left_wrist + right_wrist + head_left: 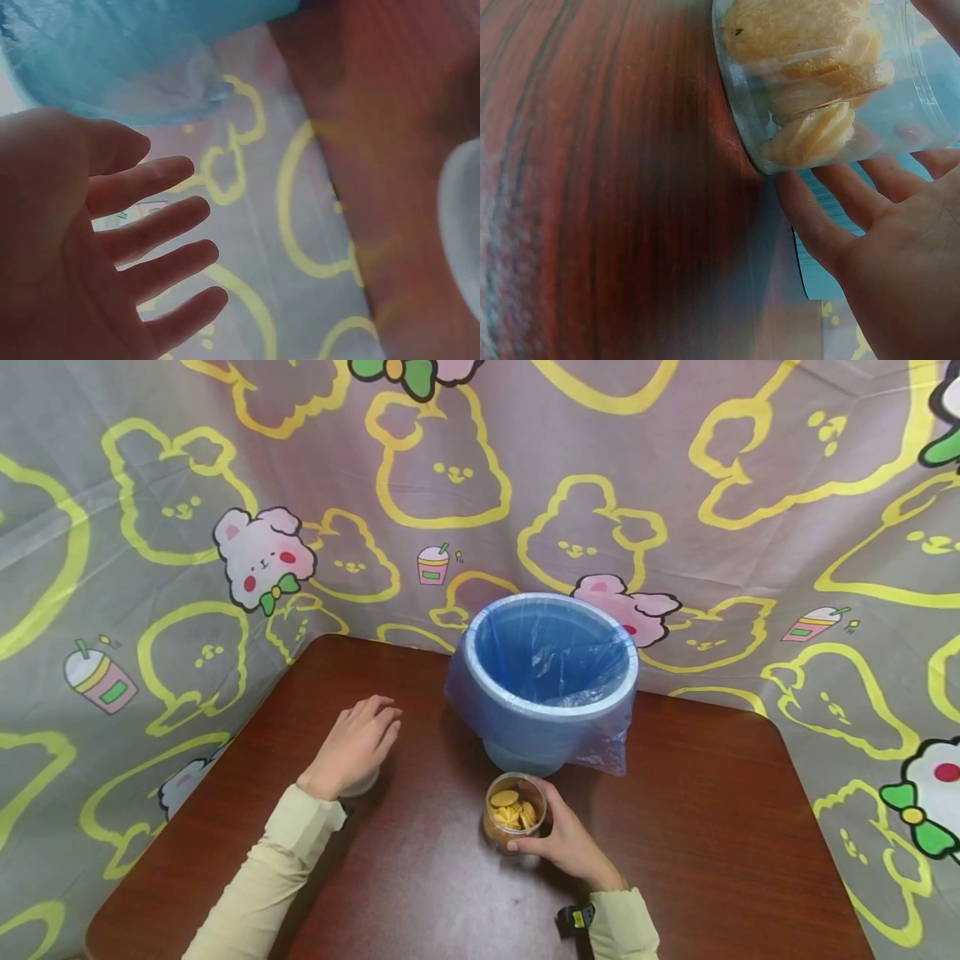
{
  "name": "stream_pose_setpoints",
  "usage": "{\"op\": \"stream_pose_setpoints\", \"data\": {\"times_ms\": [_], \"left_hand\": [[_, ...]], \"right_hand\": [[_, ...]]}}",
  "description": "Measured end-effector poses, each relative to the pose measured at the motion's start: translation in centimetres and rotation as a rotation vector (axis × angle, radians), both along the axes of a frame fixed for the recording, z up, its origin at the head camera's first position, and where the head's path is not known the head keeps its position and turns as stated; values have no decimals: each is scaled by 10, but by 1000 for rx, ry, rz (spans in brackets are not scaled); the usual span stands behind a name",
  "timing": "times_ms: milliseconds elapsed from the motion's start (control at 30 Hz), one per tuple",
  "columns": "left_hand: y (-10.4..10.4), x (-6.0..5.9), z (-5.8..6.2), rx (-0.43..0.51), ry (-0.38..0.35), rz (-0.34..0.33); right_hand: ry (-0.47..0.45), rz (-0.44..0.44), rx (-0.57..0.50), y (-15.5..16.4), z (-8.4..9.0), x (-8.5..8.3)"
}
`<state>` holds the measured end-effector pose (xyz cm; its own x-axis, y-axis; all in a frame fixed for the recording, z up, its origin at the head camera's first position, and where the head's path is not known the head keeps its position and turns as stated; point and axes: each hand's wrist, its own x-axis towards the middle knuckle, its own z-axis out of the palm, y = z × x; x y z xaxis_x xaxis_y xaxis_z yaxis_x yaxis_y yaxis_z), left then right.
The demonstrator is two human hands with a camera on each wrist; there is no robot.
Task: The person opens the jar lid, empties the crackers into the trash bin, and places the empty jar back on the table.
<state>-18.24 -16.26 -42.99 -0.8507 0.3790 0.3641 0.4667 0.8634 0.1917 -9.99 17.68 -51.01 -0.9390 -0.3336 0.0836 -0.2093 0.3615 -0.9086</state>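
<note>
Dark red-brown wood grain is seen on the table (712,827) in the head view; it is backed on all sides by a grey printed curtain (675,485) with yellow bear outlines. A blue bin (551,693) lined with a blue plastic bag is set at the table's far middle. Just in front of it, a clear jar of yellow chips (513,814) stands upright, gripped round its side by the right hand (570,843). The left hand (356,743) lies flat, fingers relaxed, over a small clear lid (363,785).

Left wrist view: the left hand (90,247) is shown with fingers straight and spread, nothing held; bin and curtain are behind it.

Right wrist view: the jar (832,82) rests on the wood, with fingers (810,217) curled against its wall.
</note>
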Motion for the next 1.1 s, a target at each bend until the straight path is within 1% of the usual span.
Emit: {"op": "stream_pose_setpoints", "data": {"times_ms": [33, 300, 433, 533, 733, 967, 1100], "left_hand": [[1, -1, 2, 0, 8, -4], [10, -2, 22, -2, 60, -27], [13, -4, 30, -12, 88, -40], [15, -6, 35, -27, 104, -42], [19, -9, 43, -26, 107, -45], [27, -12, 53, -54, 131, -47], [32, -14, 58, -56, 137, -50]], "right_hand": [[3, -2, 4, 1, -4, -1], [-35, -21, 2, 1, -5, -2], [-8, -13, 6, 1, -5, -2], [8, -8, 3, 1, -5, -2], [22, -8, 1, 1, -7, -2], [-2, -28, 15, 0, -6, -2], [3, -29, 27, 0, -5, -1]]}}
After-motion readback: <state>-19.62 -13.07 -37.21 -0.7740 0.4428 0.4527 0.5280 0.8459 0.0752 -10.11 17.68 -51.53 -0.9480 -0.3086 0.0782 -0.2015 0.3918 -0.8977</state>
